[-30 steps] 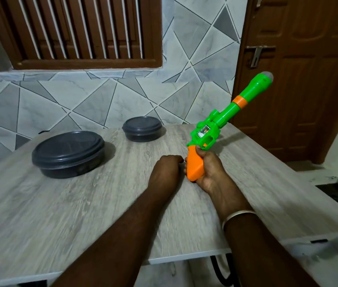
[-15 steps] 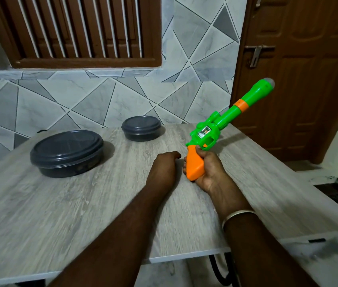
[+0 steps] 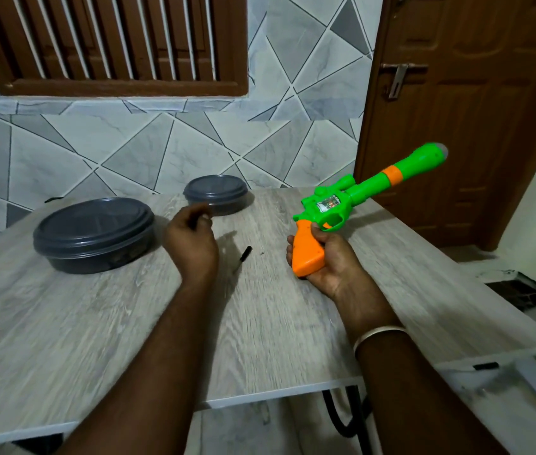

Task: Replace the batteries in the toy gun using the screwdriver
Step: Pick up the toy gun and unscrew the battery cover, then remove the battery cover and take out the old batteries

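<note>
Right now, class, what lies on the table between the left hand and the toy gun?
In the head view, a thin dark stick, likely the screwdriver, lies on the table between left hand and toy gun, touching neither.

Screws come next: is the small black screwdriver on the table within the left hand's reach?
Probably yes: the left hand hovers close beside the small black screwdriver, nothing lying between them.
</note>
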The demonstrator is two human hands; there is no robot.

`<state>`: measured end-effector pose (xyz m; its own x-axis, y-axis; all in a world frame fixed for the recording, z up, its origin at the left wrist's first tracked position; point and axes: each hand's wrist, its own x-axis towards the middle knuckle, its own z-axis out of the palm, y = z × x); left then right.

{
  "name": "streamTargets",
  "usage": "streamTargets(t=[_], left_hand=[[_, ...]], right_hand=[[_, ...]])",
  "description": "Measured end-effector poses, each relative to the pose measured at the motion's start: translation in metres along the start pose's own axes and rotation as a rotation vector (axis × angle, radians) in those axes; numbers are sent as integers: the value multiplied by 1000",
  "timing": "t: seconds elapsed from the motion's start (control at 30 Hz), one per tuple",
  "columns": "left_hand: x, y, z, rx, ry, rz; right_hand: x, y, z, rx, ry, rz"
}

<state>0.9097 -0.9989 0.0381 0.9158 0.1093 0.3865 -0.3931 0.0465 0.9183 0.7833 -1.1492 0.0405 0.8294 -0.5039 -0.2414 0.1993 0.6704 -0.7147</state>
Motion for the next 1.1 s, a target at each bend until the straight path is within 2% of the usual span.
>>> streamTargets(t=[0.1,0.17,0.3,0.37,0.5,0.73,0.97,1.1], left_hand=[[-9,2,1,-85,-13,-68],[-21,11,5,-88,-91,-63],[-58,21,22,-18,-514,-16],[-70,18,32,9,-618,1],[-72,17,41,112,-547,-8],[-65,18,42,144,-608,-106],[-64,18,41,-6,-587,-239],[-56,22,36,-145,-484,-324]], right_hand=[[1,2,-3,49,8,-20],[1,3,-4,45,12,-29],[2,11,-2,2,-6,-74],[4,13,-2,-11,-22,-71],[-2,11,-1,-2,-98,-45],[-8,12,7,-13,-119,-75],[0,13,1,-66,-109,-105],[-1,13,1,-78,-10,-157]])
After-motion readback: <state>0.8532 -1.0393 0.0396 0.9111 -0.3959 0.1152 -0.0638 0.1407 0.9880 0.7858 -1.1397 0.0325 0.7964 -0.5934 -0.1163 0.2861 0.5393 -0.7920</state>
